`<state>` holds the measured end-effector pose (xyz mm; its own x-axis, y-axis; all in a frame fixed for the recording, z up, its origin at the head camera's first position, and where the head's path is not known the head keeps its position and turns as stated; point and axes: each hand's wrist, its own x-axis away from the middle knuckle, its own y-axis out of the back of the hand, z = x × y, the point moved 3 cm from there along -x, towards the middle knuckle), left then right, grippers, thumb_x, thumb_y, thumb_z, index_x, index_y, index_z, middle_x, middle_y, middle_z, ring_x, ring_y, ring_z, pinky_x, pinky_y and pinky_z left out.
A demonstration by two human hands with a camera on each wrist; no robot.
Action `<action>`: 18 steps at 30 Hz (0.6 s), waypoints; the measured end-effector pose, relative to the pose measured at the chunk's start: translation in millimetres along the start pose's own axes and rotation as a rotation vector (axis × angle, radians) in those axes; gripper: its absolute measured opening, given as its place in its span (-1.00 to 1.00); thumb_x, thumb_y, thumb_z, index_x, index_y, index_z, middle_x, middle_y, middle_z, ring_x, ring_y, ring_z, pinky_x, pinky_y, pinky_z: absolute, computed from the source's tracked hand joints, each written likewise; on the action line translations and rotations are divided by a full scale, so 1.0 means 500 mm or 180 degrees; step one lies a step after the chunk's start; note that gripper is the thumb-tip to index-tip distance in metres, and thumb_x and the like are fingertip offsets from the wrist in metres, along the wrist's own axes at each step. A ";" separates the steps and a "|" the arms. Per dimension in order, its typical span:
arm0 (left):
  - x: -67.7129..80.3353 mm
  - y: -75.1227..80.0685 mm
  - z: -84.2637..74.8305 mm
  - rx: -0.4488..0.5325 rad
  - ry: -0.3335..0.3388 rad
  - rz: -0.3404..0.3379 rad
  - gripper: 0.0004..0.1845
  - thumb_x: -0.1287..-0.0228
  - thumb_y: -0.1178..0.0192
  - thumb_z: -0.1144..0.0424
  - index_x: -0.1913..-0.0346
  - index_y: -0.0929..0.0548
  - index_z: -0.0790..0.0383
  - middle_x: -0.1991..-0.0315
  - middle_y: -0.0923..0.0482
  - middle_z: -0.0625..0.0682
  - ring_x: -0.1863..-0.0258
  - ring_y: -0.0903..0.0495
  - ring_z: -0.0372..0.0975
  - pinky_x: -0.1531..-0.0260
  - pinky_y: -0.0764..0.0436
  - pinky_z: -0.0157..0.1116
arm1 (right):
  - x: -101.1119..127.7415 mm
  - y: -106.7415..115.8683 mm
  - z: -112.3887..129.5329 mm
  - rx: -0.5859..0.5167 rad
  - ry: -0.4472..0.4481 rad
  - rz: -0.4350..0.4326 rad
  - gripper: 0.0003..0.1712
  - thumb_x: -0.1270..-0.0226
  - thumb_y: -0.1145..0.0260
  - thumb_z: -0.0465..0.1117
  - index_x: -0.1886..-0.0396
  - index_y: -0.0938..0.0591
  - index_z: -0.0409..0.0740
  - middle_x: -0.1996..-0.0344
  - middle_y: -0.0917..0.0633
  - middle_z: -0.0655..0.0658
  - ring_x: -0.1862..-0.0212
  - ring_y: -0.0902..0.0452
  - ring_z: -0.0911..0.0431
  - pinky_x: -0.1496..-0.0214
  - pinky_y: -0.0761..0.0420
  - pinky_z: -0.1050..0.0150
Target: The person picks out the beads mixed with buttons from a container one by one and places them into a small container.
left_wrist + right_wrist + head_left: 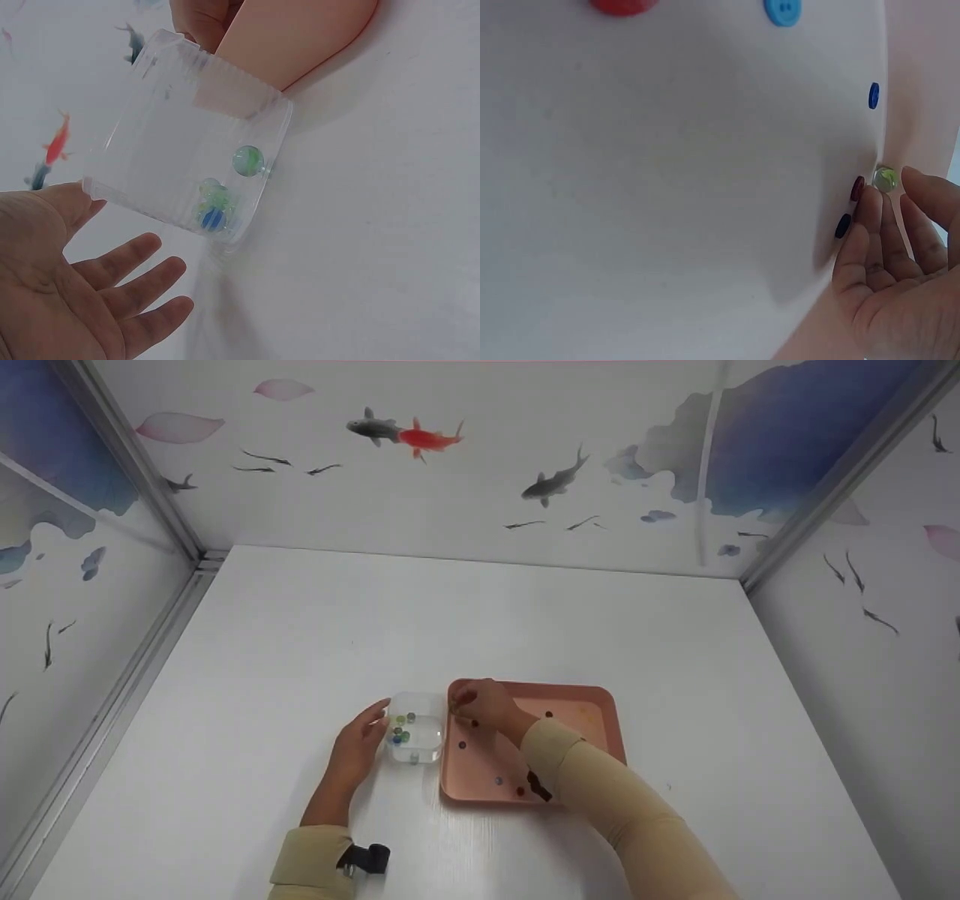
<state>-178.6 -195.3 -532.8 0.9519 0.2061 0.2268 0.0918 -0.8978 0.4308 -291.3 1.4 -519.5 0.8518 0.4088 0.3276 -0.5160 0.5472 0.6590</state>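
Observation:
A clear plastic box [426, 729] stands on the white table, with several glass marbles [216, 196] gathered on its left side. My left hand [356, 746] is at the box's left side, one digit behind its rim while the other fingers are spread and relaxed. Beside the box lies a pink tray [592, 694]. My right hand [489, 703] reaches in at the tray's far left corner. There a clear marble with green in it [885, 178] sits against the tray wall, between the thumb and fingertips. A red button [857, 188] and a dark button [843, 226] lie beside the fingers.
More buttons lie scattered over the tray floor, including a blue one [874, 96], a light blue one [783, 10] and a large red one [624, 4]. Printed wall panels [450, 510] bound the table at the back and sides.

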 end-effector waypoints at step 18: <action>0.001 -0.001 0.001 -0.0041 0.0091 0.0018 -0.53 -0.53 0.06 0.12 -0.43 -0.32 0.04 -0.36 -0.32 0.22 -0.34 -0.31 0.13 -0.29 -0.33 0.09 | -0.010 -0.016 -0.007 0.0091 -0.0034 -0.0152 -0.82 -0.25 -0.24 -0.36 0.30 -0.67 0.03 0.33 -0.65 0.02 0.30 -0.52 0.14 0.36 -0.54 0.32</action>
<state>-178.2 -195.1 -533.2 0.9436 0.2122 0.2541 0.0823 -0.8939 0.4406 -291.7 -2.5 -528.6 0.8763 0.3750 0.3024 -0.4722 0.5446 0.6931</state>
